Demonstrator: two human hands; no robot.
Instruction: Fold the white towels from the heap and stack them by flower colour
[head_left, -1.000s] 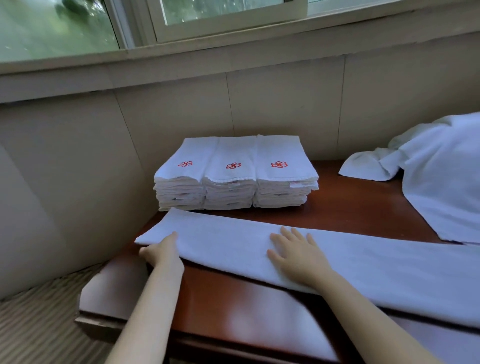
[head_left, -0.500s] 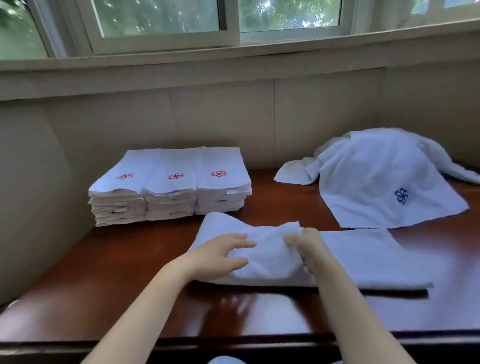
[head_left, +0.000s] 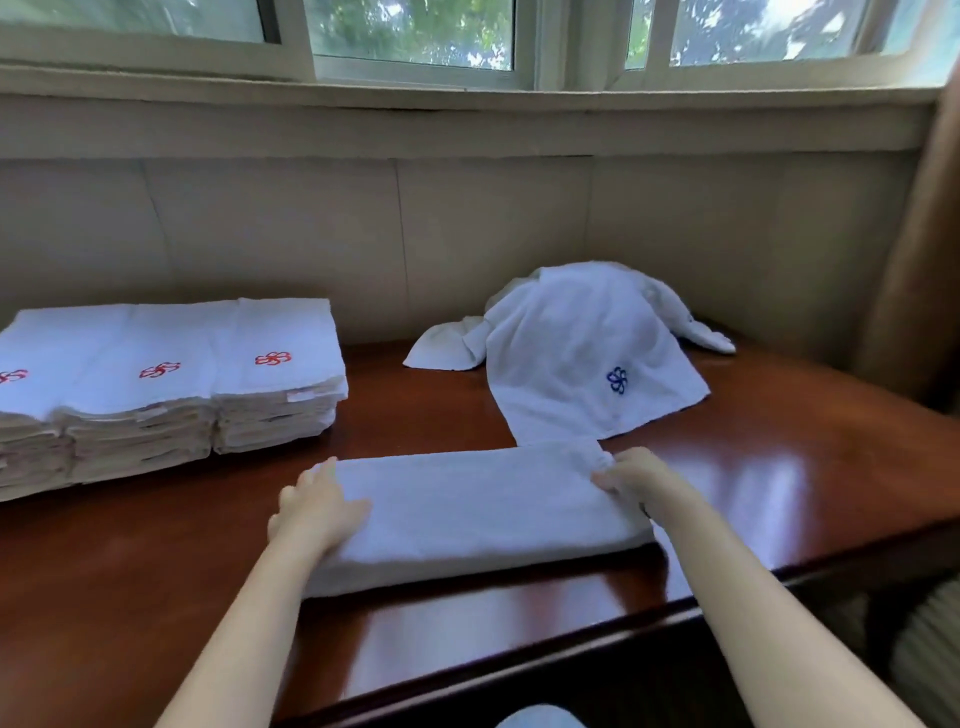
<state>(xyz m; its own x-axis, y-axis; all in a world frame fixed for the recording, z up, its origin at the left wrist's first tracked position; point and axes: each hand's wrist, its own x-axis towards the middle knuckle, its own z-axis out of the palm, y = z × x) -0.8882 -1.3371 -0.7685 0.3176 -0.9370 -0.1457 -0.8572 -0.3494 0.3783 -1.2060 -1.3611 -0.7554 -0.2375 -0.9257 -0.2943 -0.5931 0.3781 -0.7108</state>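
The towel (head_left: 478, 512) I am folding lies on the table (head_left: 810, 467) right in front of me, a long flat band with its long axis running left to right, one end under each hand. My left hand (head_left: 317, 512) lies on the left end, palm down, fingers fairly straight and pressing the cloth. My right hand (head_left: 631, 475) is at the right end with its fingers curled into the fold, pinching the edge there. No flower shows on the upper face, so I cannot tell its colour. I judge the next fold brings one end over to the other. The red-flower stacks (head_left: 171, 389) stand to my left, nearer my left hand; the heap (head_left: 582, 338), its top towel showing a blue flower (head_left: 617, 380), lies behind the right end.
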